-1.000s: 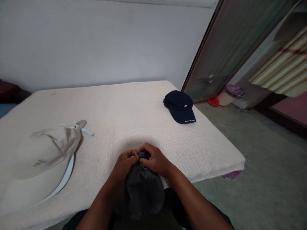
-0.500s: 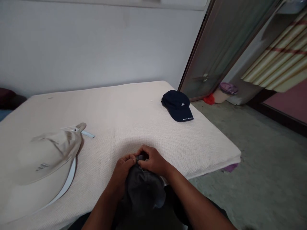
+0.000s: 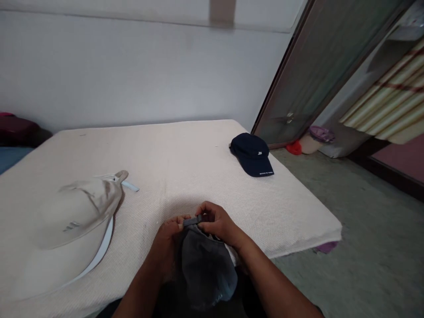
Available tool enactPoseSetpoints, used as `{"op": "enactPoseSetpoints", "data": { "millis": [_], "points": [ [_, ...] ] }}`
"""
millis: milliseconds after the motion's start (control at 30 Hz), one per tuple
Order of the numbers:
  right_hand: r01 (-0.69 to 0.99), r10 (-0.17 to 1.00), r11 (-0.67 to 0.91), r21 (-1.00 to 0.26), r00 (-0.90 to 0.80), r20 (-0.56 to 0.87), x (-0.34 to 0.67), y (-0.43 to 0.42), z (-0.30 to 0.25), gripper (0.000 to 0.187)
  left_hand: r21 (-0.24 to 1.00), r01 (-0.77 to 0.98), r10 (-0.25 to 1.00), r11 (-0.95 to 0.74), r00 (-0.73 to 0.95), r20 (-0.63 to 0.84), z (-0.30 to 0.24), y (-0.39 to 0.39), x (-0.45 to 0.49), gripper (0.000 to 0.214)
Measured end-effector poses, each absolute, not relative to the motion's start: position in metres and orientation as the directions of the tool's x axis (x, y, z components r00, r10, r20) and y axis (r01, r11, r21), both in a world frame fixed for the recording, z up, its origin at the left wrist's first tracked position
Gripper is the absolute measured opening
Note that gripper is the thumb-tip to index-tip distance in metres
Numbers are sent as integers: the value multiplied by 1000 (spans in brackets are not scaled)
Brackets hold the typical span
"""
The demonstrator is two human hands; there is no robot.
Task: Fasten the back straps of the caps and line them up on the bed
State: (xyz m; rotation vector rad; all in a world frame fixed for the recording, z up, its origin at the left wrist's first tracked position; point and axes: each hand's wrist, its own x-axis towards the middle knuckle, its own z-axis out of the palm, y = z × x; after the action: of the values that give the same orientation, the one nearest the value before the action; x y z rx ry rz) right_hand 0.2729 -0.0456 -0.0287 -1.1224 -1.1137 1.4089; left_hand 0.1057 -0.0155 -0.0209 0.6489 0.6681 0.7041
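A dark grey cap [image 3: 205, 265] lies between my forearms at the near edge of the cream mattress [image 3: 185, 154]. My left hand [image 3: 168, 236] and my right hand [image 3: 217, 223] are both closed on the cap's back strap [image 3: 193, 220], pinching it from either side. The strap is stretched flat between my fingertips. The cap's brim points toward me and is partly hidden by my arms.
A beige cap [image 3: 66, 225] with a white-edged brim lies on the mattress at the left. A navy cap [image 3: 252, 153] sits near the far right edge. A glass door [image 3: 318, 66] leans at the right, above a grey floor [image 3: 364, 229]. A white wall stands behind.
The strap, bunched under my fingers before, is now drawn out flat between both hands. The view has shifted slightly; the other two caps have not moved.
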Motion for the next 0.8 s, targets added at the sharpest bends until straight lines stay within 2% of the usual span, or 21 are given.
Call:
{"op": "enactPoseSetpoints", "data": {
  "millis": [333,633,800],
  "points": [
    [-156,987,-123,-980,-124,-104,295,-61,-18,21,690,-368,694,623,668,-270,-15,-22,120,4],
    [-248,975,-149,-957,-196,-101,303,-73,-18,25,762,-121,609,636,685,-399,-25,-32,132,18],
    [-325,968,-186,-927,-224,-116,302,-75,-21,23,745,-177,619,643,692,-371,-26,-33,132,13]
  ]
}}
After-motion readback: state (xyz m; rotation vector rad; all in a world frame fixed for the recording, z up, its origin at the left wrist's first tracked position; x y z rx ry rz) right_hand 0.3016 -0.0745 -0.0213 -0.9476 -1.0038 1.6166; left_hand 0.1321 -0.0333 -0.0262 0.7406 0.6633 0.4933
